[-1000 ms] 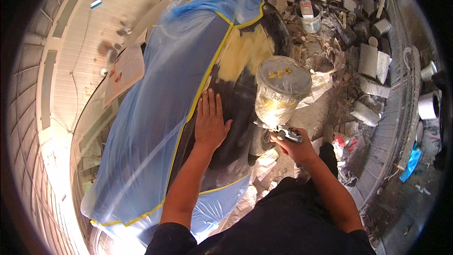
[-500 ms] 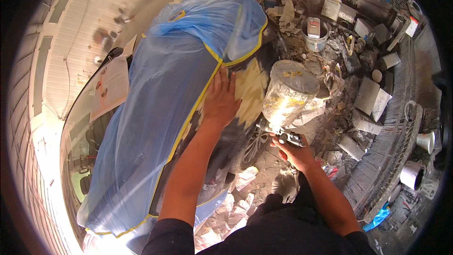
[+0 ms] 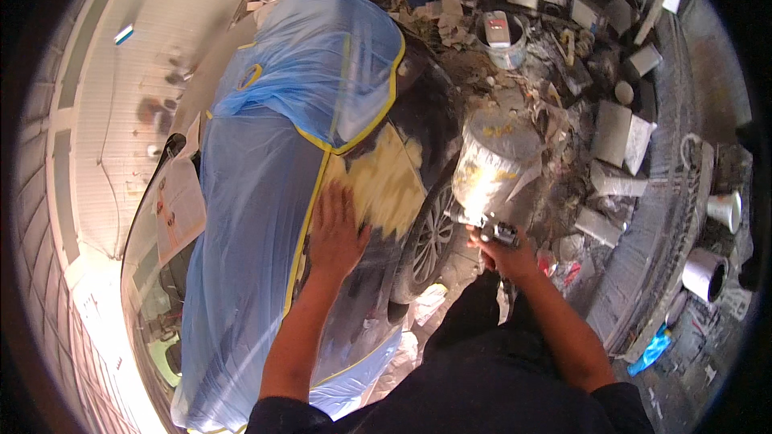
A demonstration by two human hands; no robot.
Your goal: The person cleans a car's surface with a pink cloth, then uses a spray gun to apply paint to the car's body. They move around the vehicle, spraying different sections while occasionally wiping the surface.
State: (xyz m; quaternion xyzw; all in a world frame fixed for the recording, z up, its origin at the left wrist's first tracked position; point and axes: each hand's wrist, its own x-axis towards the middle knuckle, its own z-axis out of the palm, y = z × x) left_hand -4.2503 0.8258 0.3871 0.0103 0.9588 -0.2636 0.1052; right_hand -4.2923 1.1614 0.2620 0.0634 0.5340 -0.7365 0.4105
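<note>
My left hand (image 3: 334, 229) lies flat with its fingers stretched out on the car's dark side panel (image 3: 346, 305). Its fingertips touch the lower left edge of a yellowish filler patch (image 3: 388, 181), beside yellow masking tape (image 3: 308, 233). Blue plastic sheeting (image 3: 249, 217) covers the car above that tape line. In my right hand (image 3: 508, 254) is a small black-and-silver handheld tool (image 3: 500, 232), held out past the wheel (image 3: 430, 245); its exact kind cannot be made out. Strong light falls around the tool's front end, in front of a dusty, paint-smeared drum (image 3: 494, 165).
A bucket (image 3: 505, 56) with a container in it stands beyond the drum, among crumpled paper and debris. Several boxes and cans line the right side, with a white roll (image 3: 704, 276) near a blue bag (image 3: 651, 350). A printed sheet (image 3: 178, 213) hangs by the windscreen.
The whole view has shifted, and more of the filler patch and wheel shows. My left hand has slid back along the panel from the patch's upper part. My right hand still grips the tool.
</note>
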